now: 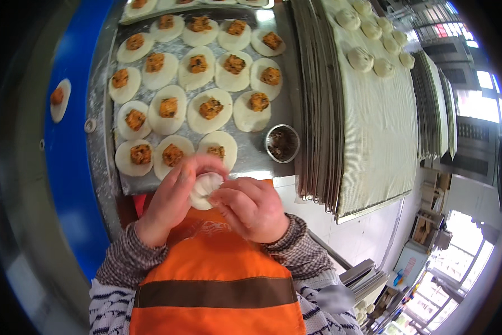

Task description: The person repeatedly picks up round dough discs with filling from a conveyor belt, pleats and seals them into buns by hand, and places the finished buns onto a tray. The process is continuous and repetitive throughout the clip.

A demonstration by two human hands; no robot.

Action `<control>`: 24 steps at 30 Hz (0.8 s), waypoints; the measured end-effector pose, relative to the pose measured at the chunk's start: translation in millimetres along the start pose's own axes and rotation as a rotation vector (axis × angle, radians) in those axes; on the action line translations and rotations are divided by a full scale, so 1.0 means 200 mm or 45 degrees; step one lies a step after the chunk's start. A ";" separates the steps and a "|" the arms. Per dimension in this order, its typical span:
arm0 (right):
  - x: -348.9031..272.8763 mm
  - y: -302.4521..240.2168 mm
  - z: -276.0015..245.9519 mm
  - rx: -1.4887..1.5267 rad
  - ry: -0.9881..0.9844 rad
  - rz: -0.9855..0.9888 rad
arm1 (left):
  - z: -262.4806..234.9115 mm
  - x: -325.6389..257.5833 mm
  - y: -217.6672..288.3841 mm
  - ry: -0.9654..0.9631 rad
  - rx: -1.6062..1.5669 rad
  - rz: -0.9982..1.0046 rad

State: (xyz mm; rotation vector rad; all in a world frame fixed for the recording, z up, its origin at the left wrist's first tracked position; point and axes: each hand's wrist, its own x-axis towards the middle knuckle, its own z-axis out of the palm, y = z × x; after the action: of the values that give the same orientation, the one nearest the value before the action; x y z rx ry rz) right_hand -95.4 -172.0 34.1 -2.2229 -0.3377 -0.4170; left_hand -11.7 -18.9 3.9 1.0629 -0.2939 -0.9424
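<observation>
Nearest the head view's camera is the person's orange apron (217,257), crossed by a dark brown band, with checked cuffs (131,251) on either side. Just beyond it, the two hands meet around a small white bun (199,200), held in front of the body near the table's edge. The left hand (170,201) curls around the bun from its left and far side; the right hand (248,206) has its fingers bent, thumb and fingertips pinching the dough at the near right.

Past them, flat dough rounds (194,114) topped with orange filling lie in rows on a metal table (253,151); the left hand's fingers partly cover one. A round metal bowl (284,159) of dark contents sits at the right. Beside the table, stacked trays (320,128) carry pleated buns (361,59) on a pale cloth (376,134). Leftward, one filled round (64,106) rests on a blue surface (72,167).
</observation>
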 end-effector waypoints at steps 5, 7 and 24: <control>0.01 0.06 -0.01 0.072 0.128 0.263 | 0.01 0.09 -0.05 0.086 0.385 -0.115; -0.01 0.11 -0.06 0.242 0.187 0.470 | 0.03 0.15 -0.02 0.129 0.312 -0.199; -0.10 0.59 -0.14 -0.753 -0.312 0.987 | -0.12 0.34 -0.03 0.104 -0.503 -0.363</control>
State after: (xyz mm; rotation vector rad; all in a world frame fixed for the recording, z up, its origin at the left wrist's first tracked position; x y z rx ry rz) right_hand -74.6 -268.1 -39.0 -2.7510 0.5978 0.2131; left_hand 40.3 -57.8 -26.7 0.7850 0.1149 -1.1515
